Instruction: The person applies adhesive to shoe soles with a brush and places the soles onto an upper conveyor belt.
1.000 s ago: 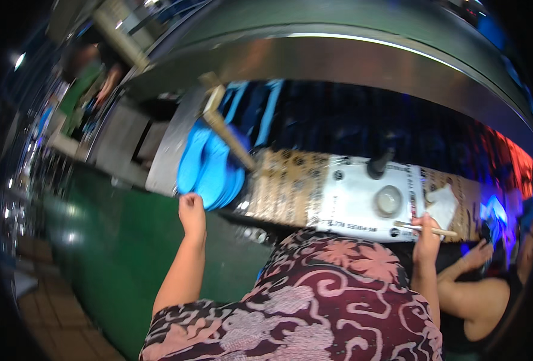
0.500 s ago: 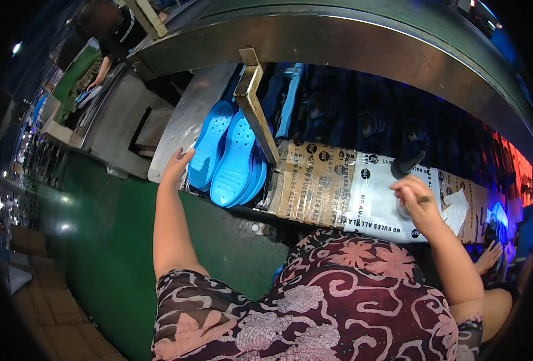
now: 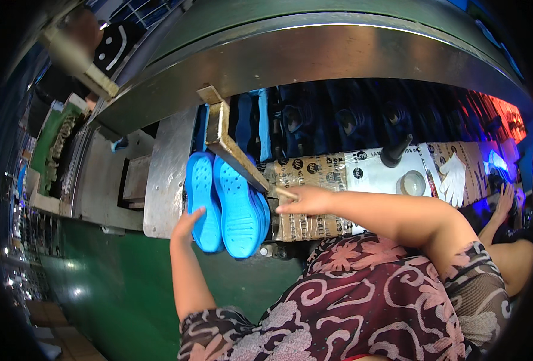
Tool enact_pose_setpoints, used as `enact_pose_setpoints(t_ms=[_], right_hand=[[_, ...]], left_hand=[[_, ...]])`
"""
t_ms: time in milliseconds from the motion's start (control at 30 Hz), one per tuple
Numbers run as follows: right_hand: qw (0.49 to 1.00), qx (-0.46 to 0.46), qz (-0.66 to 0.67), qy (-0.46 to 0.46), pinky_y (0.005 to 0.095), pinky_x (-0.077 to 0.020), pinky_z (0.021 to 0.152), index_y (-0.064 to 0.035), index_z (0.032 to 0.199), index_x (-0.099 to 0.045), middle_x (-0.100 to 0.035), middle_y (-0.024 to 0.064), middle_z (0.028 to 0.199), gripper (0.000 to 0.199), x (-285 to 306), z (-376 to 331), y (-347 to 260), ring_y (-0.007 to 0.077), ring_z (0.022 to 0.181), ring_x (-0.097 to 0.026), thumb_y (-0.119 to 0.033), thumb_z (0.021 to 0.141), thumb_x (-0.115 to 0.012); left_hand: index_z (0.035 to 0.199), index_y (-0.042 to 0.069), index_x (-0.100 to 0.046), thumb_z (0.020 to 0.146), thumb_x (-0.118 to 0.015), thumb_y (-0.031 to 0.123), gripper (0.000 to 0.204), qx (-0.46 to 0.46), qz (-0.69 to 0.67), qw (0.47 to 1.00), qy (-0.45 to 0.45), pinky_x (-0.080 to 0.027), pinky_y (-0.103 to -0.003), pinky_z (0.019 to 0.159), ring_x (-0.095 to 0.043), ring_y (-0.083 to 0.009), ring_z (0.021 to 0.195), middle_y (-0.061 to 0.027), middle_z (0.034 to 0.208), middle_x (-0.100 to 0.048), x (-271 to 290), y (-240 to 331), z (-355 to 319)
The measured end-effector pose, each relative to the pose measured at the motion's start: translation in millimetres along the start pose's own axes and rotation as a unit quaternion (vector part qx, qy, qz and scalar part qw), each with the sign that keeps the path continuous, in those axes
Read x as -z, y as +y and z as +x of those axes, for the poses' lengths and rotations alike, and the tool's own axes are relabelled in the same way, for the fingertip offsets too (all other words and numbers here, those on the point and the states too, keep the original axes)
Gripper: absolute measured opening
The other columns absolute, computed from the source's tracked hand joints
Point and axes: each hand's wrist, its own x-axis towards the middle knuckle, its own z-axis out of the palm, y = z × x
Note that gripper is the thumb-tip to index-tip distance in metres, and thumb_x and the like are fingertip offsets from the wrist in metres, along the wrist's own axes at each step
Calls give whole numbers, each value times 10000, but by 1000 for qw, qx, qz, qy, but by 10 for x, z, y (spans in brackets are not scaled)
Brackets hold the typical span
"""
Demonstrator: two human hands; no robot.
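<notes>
Two stacks of bright blue shoe soles (image 3: 237, 207) lie side by side at the bench's left part, with holes at their far ends. My left hand (image 3: 186, 226) is at the outer edge of the left stack, its thumb over a blue sole (image 3: 204, 201); the other fingers are hidden. Just right of the stacks, my right hand (image 3: 307, 200) is closed around a thin wooden stick (image 3: 286, 193), its tip pointing left toward the soles. What the stick's tip carries is too small to tell.
A slanting metal bracket (image 3: 233, 146) stands over the soles. On the taped cardboard (image 3: 311, 173) and white sheet are a black cone-shaped object (image 3: 395, 153), a small round bowl (image 3: 412, 183) and a white glove (image 3: 453, 179). Another person's hand (image 3: 505, 201) is at right.
My right hand has moved left with the stick, from beside the bowl to beside the blue soles. My left thumb now lies over the left stack. The view has shifted.
</notes>
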Motion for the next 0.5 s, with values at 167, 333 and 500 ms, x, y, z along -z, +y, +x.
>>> enact_pose_setpoints(t_ms=[167, 333, 500], right_hand=[[999, -11, 26, -21, 371, -331, 1050, 106, 1390, -253, -345, 295, 1400, 1148, -464, 306, 142, 384, 1285, -382, -724, 683, -613], [1000, 2, -26, 17, 374, -420, 961, 8, 1378, -344, -519, 254, 1254, 1039, -300, 256, 326, 360, 1135, -532, -614, 635, -719], [997, 22, -76, 5, 376, -437, 931, -17, 1368, -368, -544, 239, 1229, 957, -163, -140, 608, 344, 1097, -560, -534, 653, -739]], left_hand=[[1370, -37, -322, 810, -633, 157, 670, -95, -109, 988, 59, -356, -392, 1019, -476, -280, 1177, -164, 1300, -471, -600, -486, -903], [1420, -2, -204, 827, -569, 85, 702, -76, -205, 961, 172, -318, -397, 1042, -420, -290, 1216, -173, 1362, -378, -1606, -824, -1489], [1404, -14, -214, 852, -565, 91, 663, -55, -28, 973, 223, -324, -394, 1024, -434, -287, 1174, -198, 1333, -391, -2223, -846, -1809]])
